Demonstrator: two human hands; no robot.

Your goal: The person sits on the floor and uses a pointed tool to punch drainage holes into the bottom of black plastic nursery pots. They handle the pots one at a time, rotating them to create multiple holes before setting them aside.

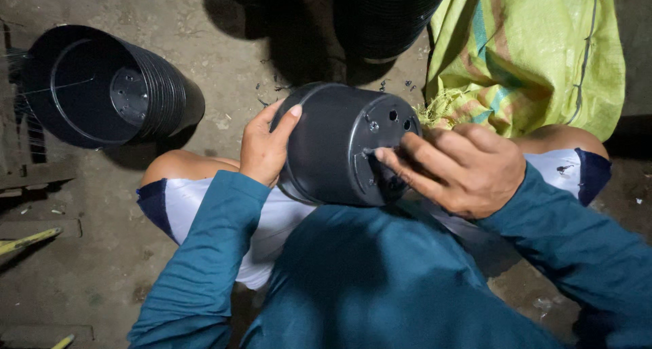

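Pot (333, 145), black plastic, lay on its side above the person's lap, its holed base turned rightward; its lower edge was lost in shadow against the teal shirt. The sack (536, 57), yellow-green woven, was cut off at the top edge. A stack of pots (115, 84) lay on its side on the floor, left, well apart. The right hand (468, 169) curled over the pot's base, fingers pressing there; whether it gripped anything small could not be told. The left hand (265, 149) clasped the pot's wall, thumb upward.
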